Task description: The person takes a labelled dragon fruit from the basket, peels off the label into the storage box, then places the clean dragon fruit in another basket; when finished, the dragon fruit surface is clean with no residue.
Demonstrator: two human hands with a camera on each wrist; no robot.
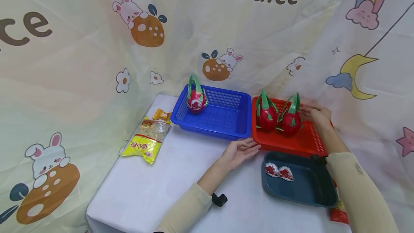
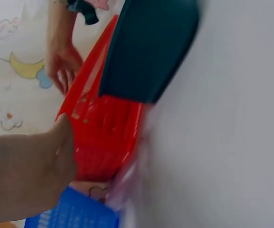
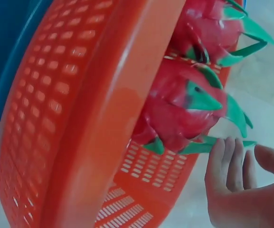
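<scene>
Two dragon fruits with green leaf tips, one on the left and one on the right, stand side by side in the red basket. My right hand is over the basket's back right rim, its fingers extended close by the right fruit's leaves; nothing is in its grasp in the right wrist view. Palm up, my left hand lies by the front left corner of the red basket, fingers loosely spread and holding nothing. A third dragon fruit, bearing a round sticker, sits in the blue basket.
A dark teal tray with two round stickers stands in front of the red basket. At the left lie a yellow food bag and a small orange packet. A red packet shows partly beneath my right sleeve. Printed cloth hangs behind.
</scene>
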